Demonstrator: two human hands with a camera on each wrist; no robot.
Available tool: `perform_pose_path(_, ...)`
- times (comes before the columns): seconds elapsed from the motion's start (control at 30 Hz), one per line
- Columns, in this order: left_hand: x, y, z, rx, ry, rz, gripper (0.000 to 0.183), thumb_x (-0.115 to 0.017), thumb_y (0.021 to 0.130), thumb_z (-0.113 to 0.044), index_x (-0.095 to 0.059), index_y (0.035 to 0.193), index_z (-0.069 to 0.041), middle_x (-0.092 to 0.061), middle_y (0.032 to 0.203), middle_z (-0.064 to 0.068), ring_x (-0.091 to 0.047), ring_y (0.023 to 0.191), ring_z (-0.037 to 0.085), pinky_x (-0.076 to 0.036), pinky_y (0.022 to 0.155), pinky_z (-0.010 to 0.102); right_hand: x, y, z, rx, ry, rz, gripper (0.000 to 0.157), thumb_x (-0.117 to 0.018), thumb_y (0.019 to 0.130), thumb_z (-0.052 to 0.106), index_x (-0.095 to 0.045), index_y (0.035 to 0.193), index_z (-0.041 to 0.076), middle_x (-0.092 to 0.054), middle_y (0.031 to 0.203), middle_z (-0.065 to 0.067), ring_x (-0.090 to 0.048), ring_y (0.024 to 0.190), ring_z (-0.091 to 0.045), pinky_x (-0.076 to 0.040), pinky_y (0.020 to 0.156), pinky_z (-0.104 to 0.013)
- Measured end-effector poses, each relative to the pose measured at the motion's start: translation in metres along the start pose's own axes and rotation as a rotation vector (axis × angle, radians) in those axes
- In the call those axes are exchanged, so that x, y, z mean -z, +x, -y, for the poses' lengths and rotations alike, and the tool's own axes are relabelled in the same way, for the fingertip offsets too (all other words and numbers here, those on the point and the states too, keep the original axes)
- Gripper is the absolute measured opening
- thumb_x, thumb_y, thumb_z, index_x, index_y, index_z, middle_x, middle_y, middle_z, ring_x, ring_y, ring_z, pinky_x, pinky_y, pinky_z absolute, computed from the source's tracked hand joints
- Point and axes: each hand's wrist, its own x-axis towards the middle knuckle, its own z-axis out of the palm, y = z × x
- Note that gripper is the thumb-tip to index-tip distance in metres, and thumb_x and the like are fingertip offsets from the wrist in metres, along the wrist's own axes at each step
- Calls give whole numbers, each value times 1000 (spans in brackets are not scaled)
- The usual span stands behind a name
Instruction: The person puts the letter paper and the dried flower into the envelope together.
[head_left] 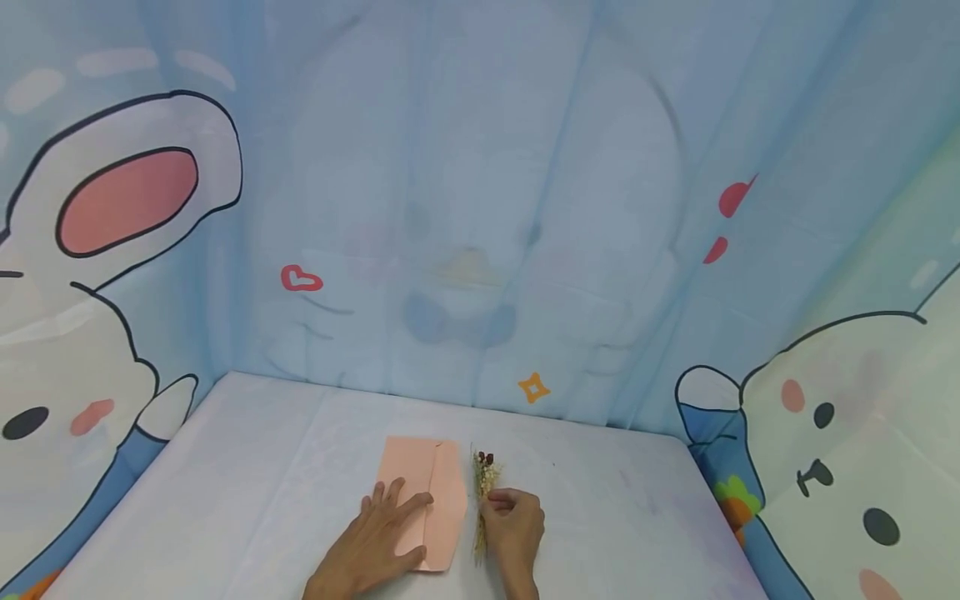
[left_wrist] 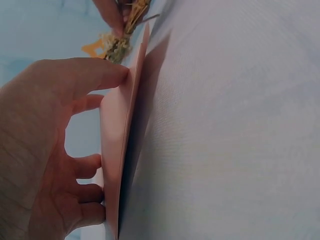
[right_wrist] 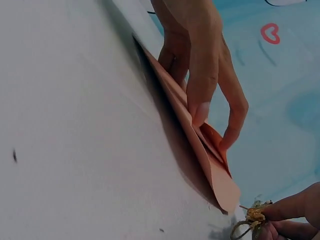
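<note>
A pink paper envelope (head_left: 408,458) lies on the white tabletop, its flap side to the right. My left hand (head_left: 375,533) rests on it with the fingers spread over the paper. In the left wrist view, the thumb and fingertips touch the face of the envelope (left_wrist: 116,130), and its edge stands slightly off the table. Just right of the envelope, my right hand (head_left: 515,529) pinches a small bunch of dried flowers (head_left: 487,471) by the stems. Dark red and pale yellow heads point away from me. The right wrist view shows the envelope's opening gaping under the left fingers.
The white table (head_left: 300,433) ends at the back against a blue curtain (head_left: 465,167). Cartoon animals are printed on the cloth at left and right. A few small dark specks (right_wrist: 14,155) lie on the table in the right wrist view.
</note>
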Motion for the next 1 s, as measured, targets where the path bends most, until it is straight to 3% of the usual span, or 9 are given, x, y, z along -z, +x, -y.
perform_pose_path(0.43,0,-2,2,-32,-10,-12,64,-58,95,-57,-42,152,-30,-31,160,29,-28,142,63,-29,113,75,-25,-16,21,9,21,50,9,-79,70,0,-76,74,7,-68,61,0,-59,51,-8,-48,48,-20)
perform_pose_path(1.0,-4,-3,7,-63,33,-44,65,-57,97,-56,-39,154,-31,-30,161,28,-32,142,60,-34,111,72,-42,-22,15,32,-2,81,3,-79,70,2,-78,72,4,-68,58,0,-59,51,-8,-51,48,-24)
